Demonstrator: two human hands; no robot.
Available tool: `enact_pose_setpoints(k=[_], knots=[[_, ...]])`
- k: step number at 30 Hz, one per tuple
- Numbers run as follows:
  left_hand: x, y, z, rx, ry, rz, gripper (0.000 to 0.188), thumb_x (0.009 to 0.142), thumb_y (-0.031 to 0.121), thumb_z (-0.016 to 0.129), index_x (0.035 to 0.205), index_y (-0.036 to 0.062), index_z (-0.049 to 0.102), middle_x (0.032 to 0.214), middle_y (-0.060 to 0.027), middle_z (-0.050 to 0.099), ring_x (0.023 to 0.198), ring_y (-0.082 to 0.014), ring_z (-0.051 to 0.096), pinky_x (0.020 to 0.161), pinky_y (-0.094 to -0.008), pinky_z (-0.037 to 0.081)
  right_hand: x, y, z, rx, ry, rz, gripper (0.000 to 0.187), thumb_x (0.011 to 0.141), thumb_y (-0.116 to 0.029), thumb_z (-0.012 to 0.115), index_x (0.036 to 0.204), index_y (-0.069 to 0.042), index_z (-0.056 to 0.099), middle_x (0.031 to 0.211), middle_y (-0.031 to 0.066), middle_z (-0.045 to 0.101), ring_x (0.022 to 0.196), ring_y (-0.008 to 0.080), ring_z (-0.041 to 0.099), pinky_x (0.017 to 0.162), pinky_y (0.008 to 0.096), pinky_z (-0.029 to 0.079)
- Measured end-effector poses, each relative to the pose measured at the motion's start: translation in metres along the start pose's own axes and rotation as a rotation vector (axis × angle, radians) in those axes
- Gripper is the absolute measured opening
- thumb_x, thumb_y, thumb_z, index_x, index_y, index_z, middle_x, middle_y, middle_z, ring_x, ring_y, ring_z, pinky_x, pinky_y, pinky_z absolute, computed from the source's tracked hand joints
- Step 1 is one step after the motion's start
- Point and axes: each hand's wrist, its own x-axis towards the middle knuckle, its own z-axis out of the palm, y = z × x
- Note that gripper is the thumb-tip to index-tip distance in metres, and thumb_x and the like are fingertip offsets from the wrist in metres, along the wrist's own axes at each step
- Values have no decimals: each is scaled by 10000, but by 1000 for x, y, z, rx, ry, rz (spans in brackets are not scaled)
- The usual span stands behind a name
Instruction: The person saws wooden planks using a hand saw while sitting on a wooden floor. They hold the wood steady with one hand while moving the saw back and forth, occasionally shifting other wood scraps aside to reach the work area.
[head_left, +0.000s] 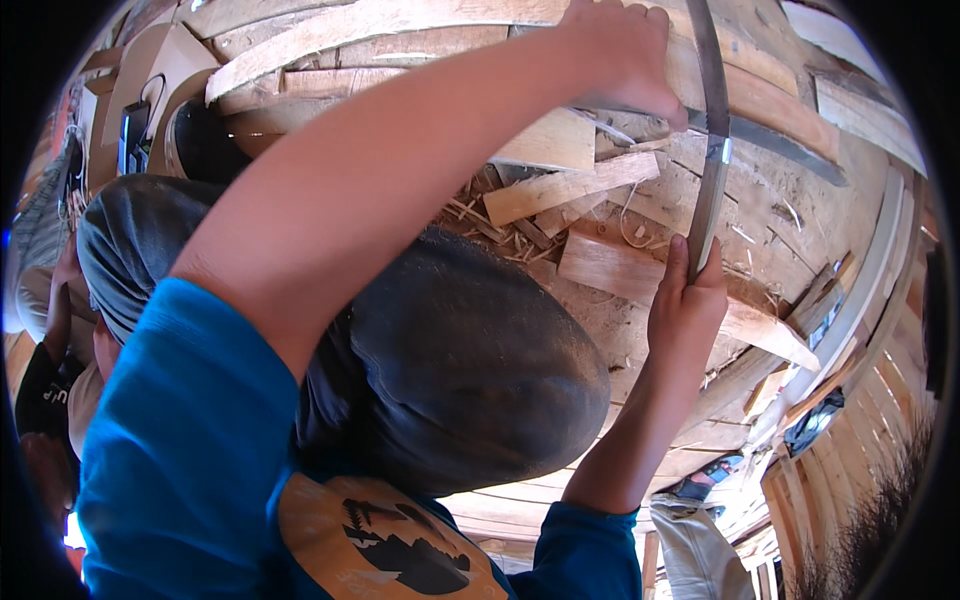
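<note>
My right hand (690, 300) is closed round the long handle of a machete (712, 90). Its dark blade points away from me and passes beside my left hand, running out of the top of the view. A bright metal band shows where the blade meets the handle. My left hand (625, 55) reaches across to a pale wooden plank (780, 110) and grips it, thumb on the near side and fingers over the far side. The blade crosses above this plank, just right of my left hand; whether they touch I cannot tell.
Wood offcuts (570, 190), a short block (610, 265) and shavings litter the board floor before my bent knee (470, 360). Long curved timbers (370, 35) lie at the far side. A cardboard box (150, 75) stands far left. Another person (60, 370) sits at the left edge.
</note>
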Motion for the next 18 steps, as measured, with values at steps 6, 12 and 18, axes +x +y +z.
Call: enact_pose_setpoints(k=[6, 12, 18], knots=[[-4, -5, 20, 118, 43, -27, 873, 646, 547, 718, 1291, 6, 488, 1241, -144, 578, 1187, -289, 530, 999, -460, 375, -36, -2, -9, 32, -61, 149, 151, 974, -171, 547, 971, -20, 544, 625, 209, 550, 512, 331, 540, 491, 400, 403], [-3, -2, 20, 72, 72, 12, 849, 631, 515, 729, 1273, 9, 498, 1217, -134, 592, 1175, -285, 536, 990, -463, 367, 19, -9, 7, -9, -4, -13, 147, 975, -158, 538, 965, -12, 544, 622, 194, 535, 489, 295, 492, 489, 383, 388], [-4, -6, 21, 92, 36, 1, 831, 618, 492, 720, 1254, 2, 502, 1193, -129, 597, 1160, -272, 538, 984, -449, 362, -25, 0, 3, 95, -40, 163, 141, 980, -158, 533, 964, -19, 555, 580, 154, 475, 490, 194, 428, 471, 360, 365]])
